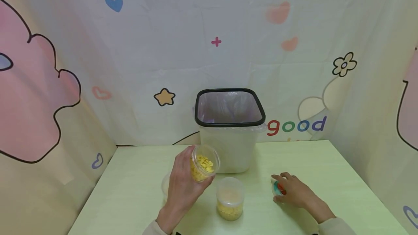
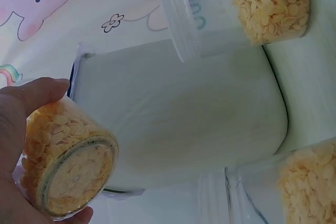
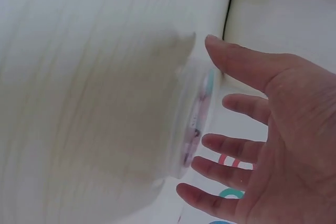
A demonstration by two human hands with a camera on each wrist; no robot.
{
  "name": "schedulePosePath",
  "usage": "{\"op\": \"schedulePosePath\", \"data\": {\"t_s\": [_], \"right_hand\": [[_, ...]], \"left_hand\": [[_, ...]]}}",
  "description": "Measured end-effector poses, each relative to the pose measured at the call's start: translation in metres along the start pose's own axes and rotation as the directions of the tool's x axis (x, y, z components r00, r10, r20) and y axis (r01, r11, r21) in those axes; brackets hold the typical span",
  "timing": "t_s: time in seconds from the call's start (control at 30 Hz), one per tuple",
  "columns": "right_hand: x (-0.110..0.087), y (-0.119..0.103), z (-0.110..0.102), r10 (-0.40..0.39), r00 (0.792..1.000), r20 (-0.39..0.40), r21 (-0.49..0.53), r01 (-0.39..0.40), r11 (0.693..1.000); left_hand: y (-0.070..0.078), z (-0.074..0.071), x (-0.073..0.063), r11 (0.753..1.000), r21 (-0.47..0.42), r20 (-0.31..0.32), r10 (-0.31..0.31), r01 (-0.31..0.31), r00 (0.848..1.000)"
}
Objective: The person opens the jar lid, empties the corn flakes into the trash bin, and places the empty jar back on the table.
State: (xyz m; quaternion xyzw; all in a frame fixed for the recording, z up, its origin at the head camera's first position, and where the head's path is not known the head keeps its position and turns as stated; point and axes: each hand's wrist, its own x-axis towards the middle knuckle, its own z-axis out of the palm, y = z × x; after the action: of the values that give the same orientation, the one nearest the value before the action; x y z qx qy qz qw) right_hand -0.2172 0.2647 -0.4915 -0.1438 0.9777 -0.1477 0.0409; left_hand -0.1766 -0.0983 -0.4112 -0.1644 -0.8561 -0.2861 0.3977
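My left hand (image 1: pixel 183 180) grips a clear jar (image 1: pixel 203 165) of yellow flakes, tilted, its uncovered mouth toward the head camera. In the left wrist view, the thumb and fingers wrap the jar's side (image 2: pixel 58 129) and its base faces that camera. On the table at right, my right hand (image 1: pixel 295 190) hovers with spread fingers around a round lid (image 1: pixel 278 188) bearing a teal and red label. The right wrist view shows the lid (image 3: pixel 194 121) lying flat; whether the fingertips touch it, I cannot tell. A second jar of flakes (image 1: pixel 230 204) stands between the hands.
Another clear jar (image 1: pixel 165 186) is partly hidden behind my left hand. At the back of the pale table (image 1: pixel 130 191) stands a white bin (image 1: pixel 228 148) with a black rim and a plastic liner. A printed curtain (image 1: pixel 147 46) hangs behind it.
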Motion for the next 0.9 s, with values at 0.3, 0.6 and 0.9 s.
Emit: {"op": "schedulePosePath", "data": {"t_s": [0.3,0.6,0.9], "right_hand": [[-0.004,-0.009,-0.004,-0.081,0.979,-0.188,-0.042,0.074,0.996],[-0.011,-0.030,-0.016,-0.170,0.926,-0.337,-0.112,0.140,0.984],[-0.017,-0.054,-0.029,-0.215,0.901,-0.377,-0.148,0.171,0.974]], "left_hand": [[-0.007,-0.008,0.004,0.999,-0.004,-0.028,-0.034,0.034,0.999],[-0.008,-0.008,0.003,1.000,-0.002,-0.024,-0.026,0.026,0.999],[-0.009,-0.012,0.005,0.999,0.011,-0.009,-0.042,0.042,0.999]]}}
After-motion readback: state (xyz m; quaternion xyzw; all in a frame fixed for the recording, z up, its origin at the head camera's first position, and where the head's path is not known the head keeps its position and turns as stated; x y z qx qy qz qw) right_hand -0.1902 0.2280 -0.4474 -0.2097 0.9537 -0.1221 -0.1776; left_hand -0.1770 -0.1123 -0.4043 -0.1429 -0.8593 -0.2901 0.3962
